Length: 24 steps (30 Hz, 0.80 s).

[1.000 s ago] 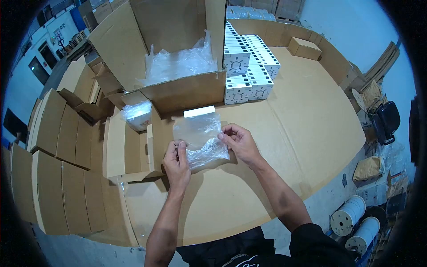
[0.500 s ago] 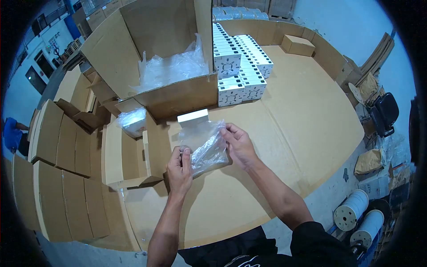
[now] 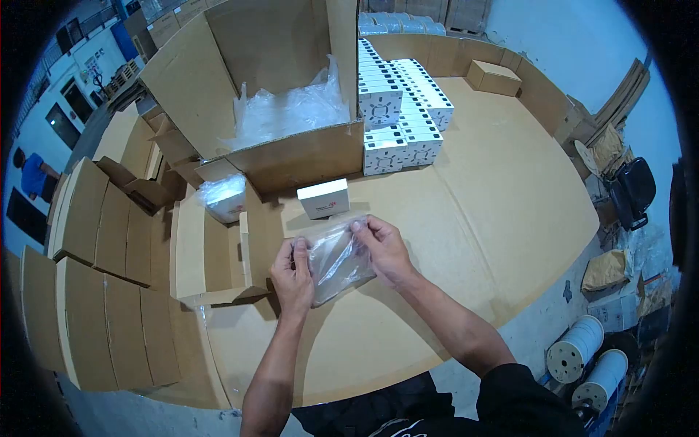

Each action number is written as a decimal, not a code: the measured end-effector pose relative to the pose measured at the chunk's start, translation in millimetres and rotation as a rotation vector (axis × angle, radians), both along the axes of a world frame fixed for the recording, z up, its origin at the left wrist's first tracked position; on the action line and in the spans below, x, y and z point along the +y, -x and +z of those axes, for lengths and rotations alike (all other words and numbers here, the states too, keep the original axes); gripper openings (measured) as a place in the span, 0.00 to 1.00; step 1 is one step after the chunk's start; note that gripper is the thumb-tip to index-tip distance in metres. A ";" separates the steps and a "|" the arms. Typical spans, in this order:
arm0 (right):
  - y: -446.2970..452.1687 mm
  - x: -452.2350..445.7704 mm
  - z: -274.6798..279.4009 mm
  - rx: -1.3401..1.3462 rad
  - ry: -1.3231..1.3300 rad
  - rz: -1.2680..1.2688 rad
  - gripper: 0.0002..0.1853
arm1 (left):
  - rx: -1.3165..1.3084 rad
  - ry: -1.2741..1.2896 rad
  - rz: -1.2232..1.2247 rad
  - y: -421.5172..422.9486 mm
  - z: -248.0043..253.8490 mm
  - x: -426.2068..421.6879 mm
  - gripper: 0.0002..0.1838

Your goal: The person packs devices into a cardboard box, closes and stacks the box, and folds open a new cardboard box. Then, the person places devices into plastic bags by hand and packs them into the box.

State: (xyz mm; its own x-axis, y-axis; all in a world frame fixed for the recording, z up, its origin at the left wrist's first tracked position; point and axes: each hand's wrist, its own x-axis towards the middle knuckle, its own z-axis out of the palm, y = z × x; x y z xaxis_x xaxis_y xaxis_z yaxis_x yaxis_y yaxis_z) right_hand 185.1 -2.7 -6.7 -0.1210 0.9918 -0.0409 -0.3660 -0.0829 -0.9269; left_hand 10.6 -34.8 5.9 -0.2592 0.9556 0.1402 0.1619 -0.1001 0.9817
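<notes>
Stretched between my two hands is a clear plastic bag point(image 3: 336, 266), held just above the cardboard-covered table. My left hand point(image 3: 293, 277) pinches its left edge between thumb and fingers. At the upper right corner, my right hand point(image 3: 384, 251) grips the bag the same way. Just beyond the bag stands a small white box point(image 3: 324, 199) with a small red mark on its front. To the left, an open cardboard carton point(image 3: 191, 251) holds a plastic-wrapped item point(image 3: 223, 197).
A large open carton point(image 3: 298, 156) full of clear plastic bags point(image 3: 291, 109) stands behind. Stacked white boxes point(image 3: 404, 149) sit to its right. Closed cartons point(image 3: 80, 320) line the left side. A small brown box point(image 3: 494, 77) lies at the far edge. A person point(image 3: 34, 175) stands far left.
Both hands have lowered the bag slightly toward me, and more of the white box's front shows. The person at far left has shifted and looks more upright.
</notes>
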 end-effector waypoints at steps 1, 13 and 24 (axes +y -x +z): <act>1.9 0.2 -0.6 0.214 0.076 -0.047 0.10 | 0.031 0.007 0.011 -0.8 1.8 -0.9 0.17; 10.3 -11.8 -0.2 -0.438 -0.196 -0.195 0.14 | 0.032 -0.063 0.085 4.7 -7.5 3.0 0.19; 4.2 -7.3 5.5 -0.288 -0.135 -0.221 0.11 | -0.229 -0.052 -0.218 -5.6 0.1 -0.2 0.31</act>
